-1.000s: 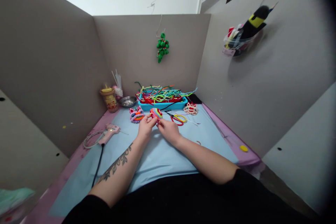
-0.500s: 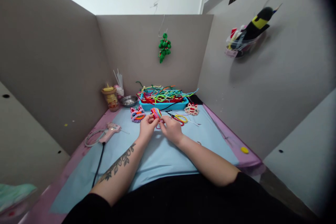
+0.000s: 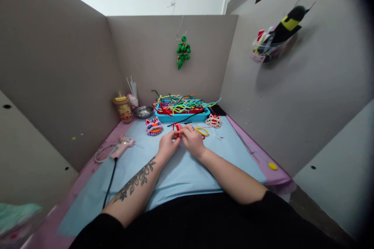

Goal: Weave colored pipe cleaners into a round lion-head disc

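Note:
Both my hands meet over the light blue mat (image 3: pixel 181 171). My left hand (image 3: pixel 167 147) and my right hand (image 3: pixel 193 139) are closed together on a small multicoloured pipe-cleaner piece (image 3: pixel 177 127), of which only a red and striped edge shows above the fingers. Yellow-handled scissors (image 3: pixel 202 131) lie just right of my right hand. A pink and orange pipe-cleaner face (image 3: pixel 153 126) sits left of the piece, and a white and red one (image 3: pixel 213 120) lies to the right.
A blue tray (image 3: pixel 182 116) piled with coloured pipe cleaners stands at the back. A pink glue gun (image 3: pixel 122 144) with its black cord lies left, near a steel bowl (image 3: pixel 143 112) and a jar (image 3: pixel 123 109). Grey partition walls enclose three sides. A yellow disc (image 3: pixel 272 166) lies right.
The striped piece has turned from showing its broad face to edge-on, and my fingers have closed more tightly round it. Both hands shifted slightly right and away from me.

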Demonstrator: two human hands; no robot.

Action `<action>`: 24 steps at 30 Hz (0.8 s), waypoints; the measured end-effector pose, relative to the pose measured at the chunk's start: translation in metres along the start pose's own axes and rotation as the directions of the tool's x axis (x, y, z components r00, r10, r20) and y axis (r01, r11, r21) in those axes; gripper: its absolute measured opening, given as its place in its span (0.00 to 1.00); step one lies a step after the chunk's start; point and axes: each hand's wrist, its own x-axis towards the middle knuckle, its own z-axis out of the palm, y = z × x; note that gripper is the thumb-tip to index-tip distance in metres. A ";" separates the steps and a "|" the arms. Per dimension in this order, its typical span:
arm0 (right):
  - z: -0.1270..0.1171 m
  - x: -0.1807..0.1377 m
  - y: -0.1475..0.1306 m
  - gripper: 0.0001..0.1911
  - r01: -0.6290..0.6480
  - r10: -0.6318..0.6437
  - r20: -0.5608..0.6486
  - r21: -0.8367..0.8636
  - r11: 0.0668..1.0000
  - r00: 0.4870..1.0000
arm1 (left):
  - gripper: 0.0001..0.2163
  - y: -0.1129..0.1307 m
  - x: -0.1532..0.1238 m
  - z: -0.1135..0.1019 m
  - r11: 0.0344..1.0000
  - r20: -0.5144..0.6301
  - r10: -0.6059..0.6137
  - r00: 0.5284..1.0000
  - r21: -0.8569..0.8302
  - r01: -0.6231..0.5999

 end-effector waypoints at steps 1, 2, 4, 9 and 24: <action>0.000 0.001 0.000 0.09 -0.005 0.006 -0.010 0.003 1.000 1.000 | 0.07 0.001 0.000 0.000 1.000 0.018 0.002 1.000 0.023 -0.002; -0.001 0.002 0.000 0.09 -0.016 0.016 -0.023 0.007 1.000 1.000 | 0.06 0.002 -0.001 0.000 0.999 0.039 0.004 0.999 0.045 -0.006; -0.002 0.006 0.001 0.08 -0.042 0.043 -0.055 0.014 0.999 0.998 | 0.05 0.003 -0.002 0.001 0.997 0.086 0.007 0.996 0.079 -0.014; -0.011 0.020 0.007 0.08 -0.078 0.089 -0.157 0.072 0.994 0.984 | 0.06 0.005 -0.005 0.004 0.989 0.162 -0.024 0.987 0.148 0.000; -0.046 0.039 0.034 0.07 -0.211 0.259 -0.349 0.170 0.963 0.901 | 0.07 0.005 -0.007 0.007 0.970 0.227 -0.008 0.974 0.237 -0.047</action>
